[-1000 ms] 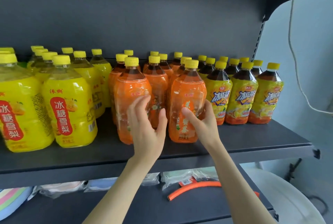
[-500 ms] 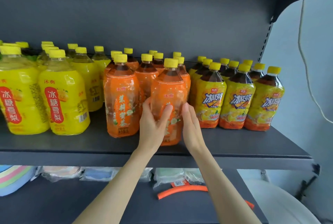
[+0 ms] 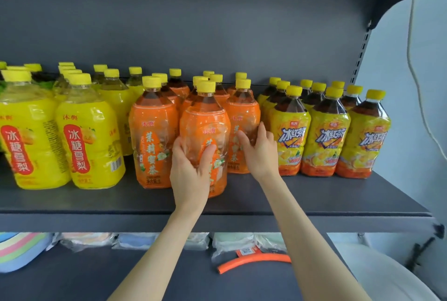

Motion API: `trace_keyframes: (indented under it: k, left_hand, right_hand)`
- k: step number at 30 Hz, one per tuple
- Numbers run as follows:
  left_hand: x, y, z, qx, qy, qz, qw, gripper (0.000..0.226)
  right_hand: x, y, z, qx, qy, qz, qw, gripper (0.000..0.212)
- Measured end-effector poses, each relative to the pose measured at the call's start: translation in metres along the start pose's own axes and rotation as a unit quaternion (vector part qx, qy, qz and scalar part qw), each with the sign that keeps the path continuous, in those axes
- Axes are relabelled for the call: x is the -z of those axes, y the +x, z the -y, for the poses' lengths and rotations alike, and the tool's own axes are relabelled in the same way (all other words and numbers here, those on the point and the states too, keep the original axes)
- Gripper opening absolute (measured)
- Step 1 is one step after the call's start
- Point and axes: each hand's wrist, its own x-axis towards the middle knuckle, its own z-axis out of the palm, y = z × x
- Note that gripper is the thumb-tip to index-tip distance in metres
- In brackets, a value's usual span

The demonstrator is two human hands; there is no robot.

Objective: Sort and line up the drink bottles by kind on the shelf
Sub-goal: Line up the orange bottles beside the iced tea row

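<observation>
Upright, cap up, near shelf (image 3: 314, 200) lip, bare strip ahead: bottle (image 3: 205, 128), clasped by left hand (image 3: 191, 172). Right of bottle: neighbour (image 3: 242, 116), clasped by right hand (image 3: 260, 153).

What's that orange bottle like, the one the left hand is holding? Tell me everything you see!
The bottle is clear plastic with a yellow cap, dark drink showing at its shoulder, and a shiny orange wrap with writing and little flowers. It stands upright on the grey shelf, further forward than the other orange ones. The left hand grips its lower front. The right hand holds the next bottle instead.
</observation>
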Motion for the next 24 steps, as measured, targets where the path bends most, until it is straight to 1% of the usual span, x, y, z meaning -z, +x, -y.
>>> trace_keyframes:
  k: [1,4,6,10,12,15,20,24]
  left_hand:
    - [0.002,0.001,0.002,-0.003,-0.003,-0.001,1.000,0.091]
    - [0.005,0.004,0.008,-0.001,-0.002,-0.004,1.000,0.102]
    - [0.005,0.004,0.008,0.002,-0.005,-0.003,1.000,0.106]
    - [0.004,0.005,0.009,0.002,-0.010,-0.001,1.000,0.105]
    - [0.005,0.005,0.010,0.002,-0.009,-0.001,1.000,0.103]
    - [0.006,0.004,0.010,0.001,-0.010,-0.002,1.000,0.099]
    - [0.006,0.004,0.009,-0.001,-0.012,-0.003,1.000,0.092]
    - [0.005,0.004,0.011,0.004,-0.015,-0.004,1.000,0.092]
  right_hand:
    - [-0.002,0.000,0.000,0.000,-0.002,-0.004,1.000,0.076]
    - [-0.007,-0.003,0.000,-0.017,0.046,-0.015,0.999,0.074]
    - [-0.008,-0.006,0.000,-0.019,0.043,-0.040,0.998,0.071]
    - [-0.008,-0.012,0.001,-0.009,-0.057,-0.110,0.992,0.069]
    - [-0.009,-0.012,0.002,-0.009,-0.099,-0.129,0.987,0.069]
    - [-0.015,-0.007,0.005,-0.016,-0.111,-0.129,0.985,0.068]
    - [-0.026,0.005,0.007,-0.024,-0.071,-0.108,0.991,0.067]
    - [-0.028,0.015,0.003,-0.021,-0.027,-0.092,0.995,0.069]
